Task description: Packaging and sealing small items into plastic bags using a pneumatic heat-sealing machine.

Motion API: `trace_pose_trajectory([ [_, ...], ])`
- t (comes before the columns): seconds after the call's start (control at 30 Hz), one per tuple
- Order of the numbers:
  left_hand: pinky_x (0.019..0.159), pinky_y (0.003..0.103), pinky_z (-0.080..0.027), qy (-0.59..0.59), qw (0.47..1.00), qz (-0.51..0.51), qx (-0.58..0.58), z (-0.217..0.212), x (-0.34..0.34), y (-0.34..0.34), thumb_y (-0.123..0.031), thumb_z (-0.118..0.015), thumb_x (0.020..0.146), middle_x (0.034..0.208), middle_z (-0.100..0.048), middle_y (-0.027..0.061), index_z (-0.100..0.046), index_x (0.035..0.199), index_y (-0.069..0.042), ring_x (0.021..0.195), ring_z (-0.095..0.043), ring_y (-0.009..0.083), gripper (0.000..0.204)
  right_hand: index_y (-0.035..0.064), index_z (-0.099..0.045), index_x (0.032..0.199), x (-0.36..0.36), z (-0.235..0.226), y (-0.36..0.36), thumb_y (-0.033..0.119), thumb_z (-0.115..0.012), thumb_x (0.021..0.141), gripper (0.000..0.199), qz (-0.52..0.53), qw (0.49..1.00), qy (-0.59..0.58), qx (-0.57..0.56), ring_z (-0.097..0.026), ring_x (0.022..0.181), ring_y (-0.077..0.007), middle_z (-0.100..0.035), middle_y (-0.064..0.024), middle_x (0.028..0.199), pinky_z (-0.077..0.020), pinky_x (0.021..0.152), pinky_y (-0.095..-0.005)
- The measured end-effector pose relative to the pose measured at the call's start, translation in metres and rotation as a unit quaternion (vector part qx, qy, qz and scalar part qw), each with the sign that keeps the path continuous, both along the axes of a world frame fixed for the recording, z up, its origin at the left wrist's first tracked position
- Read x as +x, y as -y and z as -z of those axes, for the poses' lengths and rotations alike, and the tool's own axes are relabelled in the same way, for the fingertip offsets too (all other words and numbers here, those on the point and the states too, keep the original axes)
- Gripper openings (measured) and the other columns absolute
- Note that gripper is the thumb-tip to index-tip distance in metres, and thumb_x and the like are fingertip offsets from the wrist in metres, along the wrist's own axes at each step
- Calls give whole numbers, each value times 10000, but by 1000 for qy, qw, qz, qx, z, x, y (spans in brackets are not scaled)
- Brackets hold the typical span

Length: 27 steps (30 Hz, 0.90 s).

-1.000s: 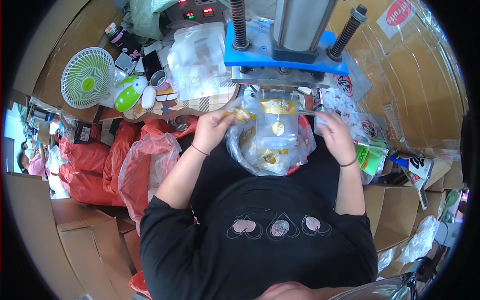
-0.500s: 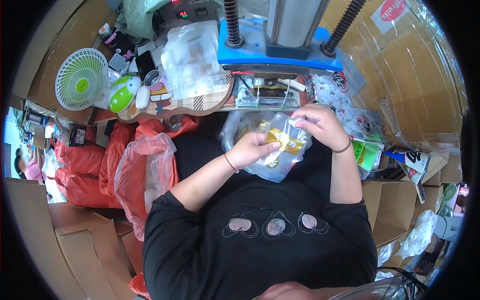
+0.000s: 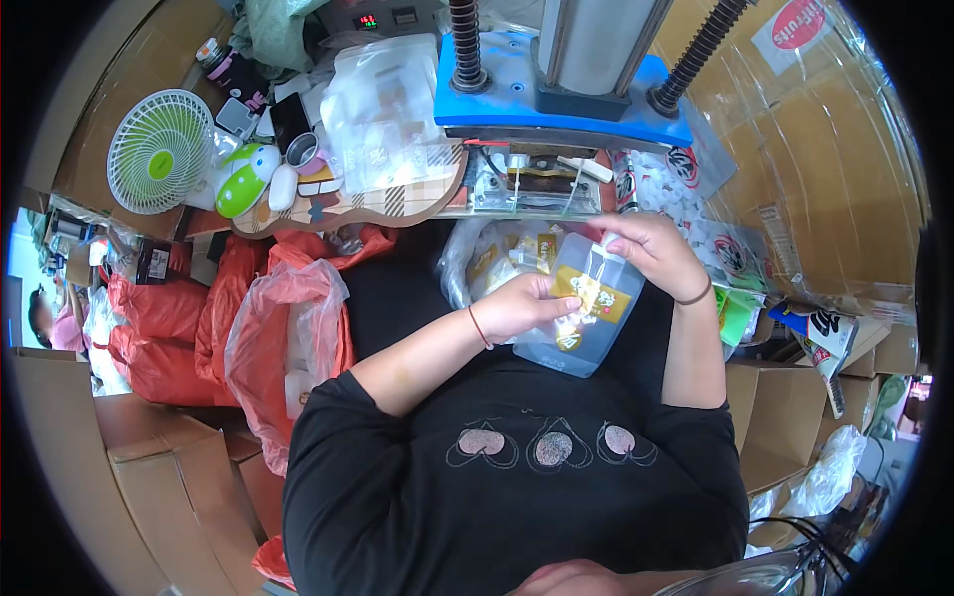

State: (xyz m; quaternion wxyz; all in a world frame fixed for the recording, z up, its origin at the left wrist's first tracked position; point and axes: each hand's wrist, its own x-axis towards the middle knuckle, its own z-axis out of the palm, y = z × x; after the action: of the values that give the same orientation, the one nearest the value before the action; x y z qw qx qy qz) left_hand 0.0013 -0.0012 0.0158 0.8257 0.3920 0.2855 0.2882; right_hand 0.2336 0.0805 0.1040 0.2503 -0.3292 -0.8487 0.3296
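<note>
A clear, flat pouch (image 3: 568, 356) with a gold printed panel is held tilted in front of my chest. My left hand (image 3: 527, 306) grips its left side, thumb lying over the gold panel. At the pouch's top corner, my right hand (image 3: 651, 253) pinches a small white piece that looks like a spout or cap; the fingers partly hide it. Behind the pouch, an open clear plastic bag (image 3: 457, 263) holds several more gold-printed pieces. Just beyond my hands lies the metal fixture (image 3: 537, 184) of a press with a blue plate (image 3: 507, 89).
A stack of clear pouches (image 3: 378, 109) lies on a patterned board left of the press, near a green-and-white fan (image 3: 159, 164). Red plastic bags (image 3: 164, 338) fill the left side. White caps (image 3: 671, 189) lie right of the press. Cardboard boxes (image 3: 785, 417) stand around.
The pouch has come nearer my chest and slightly right, and it now appears flatter, its gold panel facing up. Both hands have shifted a little to the right with it.
</note>
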Motion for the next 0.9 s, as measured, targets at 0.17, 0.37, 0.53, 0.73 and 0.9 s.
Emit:
trace_pose_trajectory([
  [0.17, 760, 288, -562, -29, 996, -71, -48, -5, -24, -26, -132, -712, 918, 1007, -729, 37, -708, 1130, -41, 855, -686, 115, 230, 21, -664, 1153, 27, 10, -4, 192, -617, 969, 255, 210, 972, -33, 103, -635, 781, -191, -652, -85, 855, -489, 730, -308],
  [0.37, 837, 352, -593, -15, 988, -142, -61, -6, -40, -75, -73, -660, 941, 1033, -717, 109, -627, 1210, 3, 907, -713, 196, 282, -4, -669, 1035, 5, 16, 15, 147, -658, 936, 181, 177, 980, 17, 88, -658, 829, -254, -684, -114, 918, -508, 758, -333],
  [0.53, 993, 443, -471, -381, 735, -483, 285, -2, -108, -102, -232, -729, 894, 1240, -575, 253, -492, 1254, 11, 1190, -567, 411, 495, 2, -672, 1112, -1, 10, 30, 69, -671, 901, 222, 160, 977, -25, 141, -657, 928, -280, -679, -116, 980, -517, 822, -347],
  [0.73, 1077, 509, -392, -696, 418, -146, 565, -4, -148, -57, -387, -673, 891, 1426, -492, 230, -537, 1392, -136, 1333, -466, 406, 576, 14, -665, 1142, 15, 5, 33, 118, -596, 960, 220, 183, 980, 39, 68, -639, 987, -295, -653, -152, 1069, -509, 845, -355],
  [0.9, 817, 335, -538, -474, 724, -300, 402, -1, -134, -39, -85, -636, 938, 977, -722, 105, -689, 1134, -35, 911, -683, 199, 209, 12, -614, 1134, -21, 23, 34, 176, -526, 1020, 219, 158, 982, -18, 102, -630, 879, -340, -642, -162, 963, -494, 799, -394],
])
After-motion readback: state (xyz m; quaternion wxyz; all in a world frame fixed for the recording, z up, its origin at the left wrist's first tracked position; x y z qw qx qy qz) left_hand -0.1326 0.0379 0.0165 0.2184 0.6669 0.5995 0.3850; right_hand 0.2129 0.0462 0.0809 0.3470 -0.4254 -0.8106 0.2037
